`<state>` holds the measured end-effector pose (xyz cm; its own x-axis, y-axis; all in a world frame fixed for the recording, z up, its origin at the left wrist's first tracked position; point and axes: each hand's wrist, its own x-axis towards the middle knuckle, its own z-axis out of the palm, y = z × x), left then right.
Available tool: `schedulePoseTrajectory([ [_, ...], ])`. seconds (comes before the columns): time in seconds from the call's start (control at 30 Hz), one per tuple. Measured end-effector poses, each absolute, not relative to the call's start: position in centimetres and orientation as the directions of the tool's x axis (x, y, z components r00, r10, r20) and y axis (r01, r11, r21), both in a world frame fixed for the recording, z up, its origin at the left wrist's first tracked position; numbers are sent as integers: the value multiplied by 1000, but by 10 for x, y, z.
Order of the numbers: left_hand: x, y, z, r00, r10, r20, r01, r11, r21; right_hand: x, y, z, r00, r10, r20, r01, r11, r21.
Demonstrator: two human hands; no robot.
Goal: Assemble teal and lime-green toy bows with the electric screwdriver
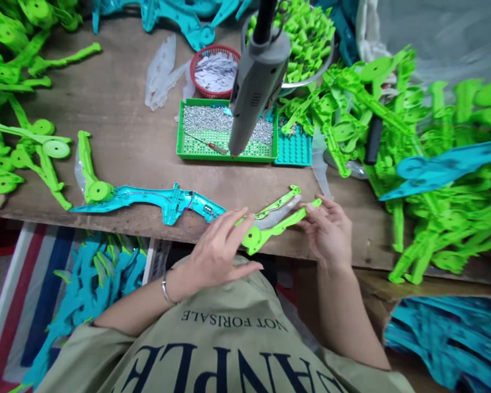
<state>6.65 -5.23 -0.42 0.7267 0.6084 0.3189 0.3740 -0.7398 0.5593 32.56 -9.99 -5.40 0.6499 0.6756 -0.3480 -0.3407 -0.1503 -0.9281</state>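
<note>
A blue plastic bow-shaped half-shell (pixel 147 199) lies along the table's front edge, with thin wires and small parts inside. A green arm (pixel 90 172) stands attached at its left end. My left hand (pixel 219 251) lies over the shell's right end, fingers stretched out and thumb apart; it hides the joint there. My right hand (pixel 327 226) pinches the tip of a green arm cover (pixel 274 228) between thumb and fingers. Just behind that cover are a translucent plastic strip (pixel 280 212) and another green arm half (pixel 276 202), set at an angle to the shell.
A grey electric screwdriver (pixel 257 93) hangs over a green tray (pixel 227 158) of small screws. Behind are a red basket (pixel 193 68) and a bowl of green pieces (pixel 306 38). Green parts pile up left (pixel 8 71) and right (pixel 433 218); boxed blue parts (pixel 450 338) sit below.
</note>
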Motion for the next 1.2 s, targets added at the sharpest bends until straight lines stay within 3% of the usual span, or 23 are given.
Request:
schedulePoseTrajectory([
  [0.13,83,-58,-17,739,589,328,458,-796,396,313,-93,-56,661,670,-339,-341,-134,-930],
  [0.3,89,-52,-26,726,593,348,488,-801,346,323,-89,-60,669,657,-347,-308,-180,-934],
  [0.47,83,-45,-27,600,700,387,522,-710,472,342,-91,-69,714,653,-254,-80,-285,-955],
  [0.6,82,-38,-27,568,772,287,487,-596,639,343,-86,-72,728,665,-167,121,-364,-923],
  [0.7,86,-36,-29,566,784,254,482,-565,669,341,-79,-73,703,697,-139,193,-375,-907],
  [1.2,87,-38,-41,597,737,318,471,-643,604,334,-57,-68,726,651,-219,-57,-260,-964],
])
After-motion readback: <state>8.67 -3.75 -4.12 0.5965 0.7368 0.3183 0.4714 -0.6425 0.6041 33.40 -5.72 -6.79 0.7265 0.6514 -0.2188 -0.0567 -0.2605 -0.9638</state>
